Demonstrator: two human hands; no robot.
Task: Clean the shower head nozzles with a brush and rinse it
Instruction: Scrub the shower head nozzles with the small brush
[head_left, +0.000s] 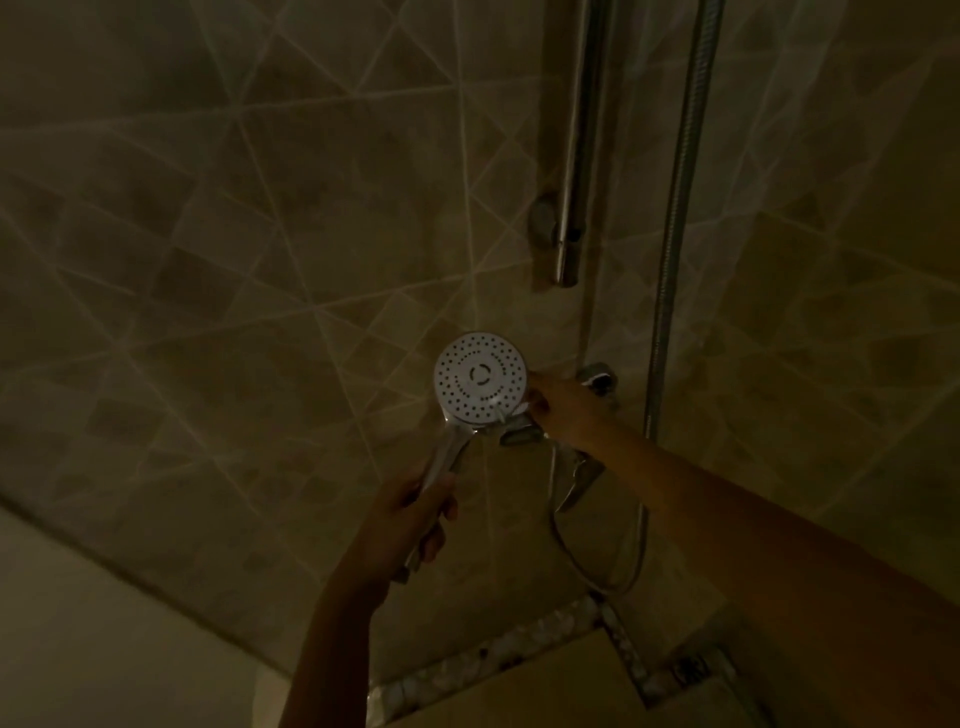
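Hose (672, 249) behind, left hand (410, 519) gripping shower head (480, 376), right hand (563, 410) at its rim (grip unclear)

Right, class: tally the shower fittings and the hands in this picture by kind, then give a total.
Shower head: 1
Hose: 1
Rail: 1
Tap: 1
Hands: 2, left hand and right hand
Total: 6

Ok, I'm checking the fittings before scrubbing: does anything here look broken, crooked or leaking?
Nothing stands out. The shower head looks whole, its handle gripped by the left hand, with the right hand at its rim. The hose and wall rail hang straight. The light is too dim to rule out drips.
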